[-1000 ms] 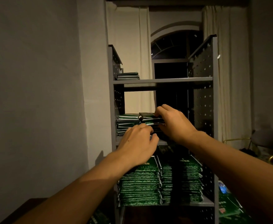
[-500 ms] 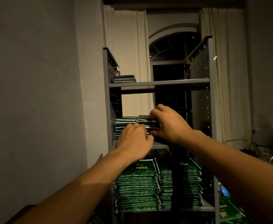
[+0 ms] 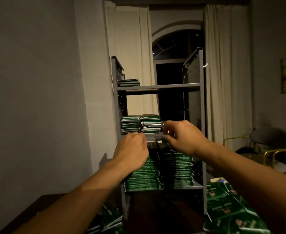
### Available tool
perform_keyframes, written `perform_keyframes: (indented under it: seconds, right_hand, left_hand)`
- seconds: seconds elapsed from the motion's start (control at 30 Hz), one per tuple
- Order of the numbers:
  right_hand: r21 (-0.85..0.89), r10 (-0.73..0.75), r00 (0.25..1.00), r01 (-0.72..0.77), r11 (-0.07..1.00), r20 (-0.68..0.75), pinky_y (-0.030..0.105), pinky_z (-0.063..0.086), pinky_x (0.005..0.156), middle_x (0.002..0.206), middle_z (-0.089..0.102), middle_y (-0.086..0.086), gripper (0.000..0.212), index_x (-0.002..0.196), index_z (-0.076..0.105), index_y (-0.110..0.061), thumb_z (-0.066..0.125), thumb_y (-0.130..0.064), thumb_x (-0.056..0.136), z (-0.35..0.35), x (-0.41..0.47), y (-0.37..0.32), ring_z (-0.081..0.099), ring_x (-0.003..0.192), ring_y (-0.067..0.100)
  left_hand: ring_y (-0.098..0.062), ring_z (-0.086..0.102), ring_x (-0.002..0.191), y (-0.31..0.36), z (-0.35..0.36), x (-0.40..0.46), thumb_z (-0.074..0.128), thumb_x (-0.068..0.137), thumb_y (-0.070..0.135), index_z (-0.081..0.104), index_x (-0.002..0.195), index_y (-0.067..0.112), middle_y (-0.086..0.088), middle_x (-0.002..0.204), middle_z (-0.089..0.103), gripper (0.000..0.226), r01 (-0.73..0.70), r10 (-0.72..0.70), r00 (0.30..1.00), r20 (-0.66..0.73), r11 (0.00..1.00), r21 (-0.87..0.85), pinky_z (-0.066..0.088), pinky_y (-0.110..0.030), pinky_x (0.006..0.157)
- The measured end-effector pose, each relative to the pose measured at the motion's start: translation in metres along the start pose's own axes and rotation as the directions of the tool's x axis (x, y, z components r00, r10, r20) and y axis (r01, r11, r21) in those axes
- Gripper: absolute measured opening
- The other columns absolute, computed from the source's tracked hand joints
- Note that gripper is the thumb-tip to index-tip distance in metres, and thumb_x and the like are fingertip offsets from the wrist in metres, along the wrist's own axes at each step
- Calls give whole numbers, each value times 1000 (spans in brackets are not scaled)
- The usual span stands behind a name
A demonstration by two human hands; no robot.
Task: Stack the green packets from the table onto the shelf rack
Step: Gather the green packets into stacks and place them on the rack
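Observation:
A grey metal shelf rack (image 3: 201, 115) stands ahead of me. Its middle shelf carries two side-by-side stacks of green packets (image 3: 150, 124). A short stack (image 3: 129, 82) lies on the top shelf, and tall stacks (image 3: 144, 176) fill the lower shelf. My left hand (image 3: 132, 150) hovers in front of the middle shelf's edge, its fingers loosely curled and holding nothing. My right hand (image 3: 183, 136) is just right of the middle stacks, fingers loosely bent, blurred, with nothing visibly in it. Loose green packets (image 3: 228, 211) lie on the table at bottom right, with more at bottom left (image 3: 108, 220).
The rack stands on a dark wooden table (image 3: 155, 213), with a plain wall close on the left. Behind it are cream curtains (image 3: 226, 81) and a dark arched window. Chairs with brass frames (image 3: 270, 137) stand at the right.
Both hands have let go of the right-hand middle stack and drawn back toward me. The stack now sits squared beside the left one. My view has tilted down and pulled back.

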State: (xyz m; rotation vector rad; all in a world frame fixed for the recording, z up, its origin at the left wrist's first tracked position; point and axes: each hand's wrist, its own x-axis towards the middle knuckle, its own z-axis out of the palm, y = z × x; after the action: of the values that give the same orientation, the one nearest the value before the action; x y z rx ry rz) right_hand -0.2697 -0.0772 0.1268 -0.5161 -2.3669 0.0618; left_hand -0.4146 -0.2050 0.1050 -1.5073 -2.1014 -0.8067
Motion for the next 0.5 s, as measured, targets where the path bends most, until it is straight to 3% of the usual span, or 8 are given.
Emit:
perform_keyframes:
  seconds: [0.13, 0.3, 0.4, 0.5]
  right_hand:
    - [40, 5, 999, -7, 999, 44, 34, 53, 76, 98, 65, -3, 13, 106, 62, -26, 52, -23, 99, -12, -25, -16, 61, 85, 13]
    - [141, 22, 984, -48, 989, 178, 23, 45, 60, 87, 63, -1, 15, 101, 62, -21, 48, -16, 101, -32, -68, -37, 60, 73, 11]
    - [177, 42, 973, -84, 981, 227, 20, 45, 61, 88, 62, -1, 15, 103, 61, -19, 48, -12, 100, -39, -94, -44, 60, 75, 8]
    - [162, 59, 971, -98, 982, 233, 26, 52, 64, 89, 64, 2, 15, 104, 63, -16, 50, -12, 99, -43, -121, -51, 63, 76, 12]
  left_hand:
    - [-20, 57, 94, 12, -14, -24, 45, 97, 11, 65, 96, 18, 1, 100, 60, 21, -20, 21, 999, 47, 1000, -22, 52, -40, 83]
    - [-18, 54, 99, 30, -31, -61, 47, 96, 7, 64, 103, 21, 4, 108, 57, 23, -42, 48, 995, 90, 997, -67, 49, -36, 86]
    - [-19, 56, 101, 37, -32, -81, 48, 96, 9, 65, 106, 21, 3, 111, 59, 23, -34, 47, 992, 121, 993, -111, 51, -39, 90]
    - [-19, 56, 103, 46, -28, -101, 49, 97, 12, 65, 106, 20, 2, 110, 60, 20, -48, 65, 988, 137, 991, -122, 50, -37, 90]
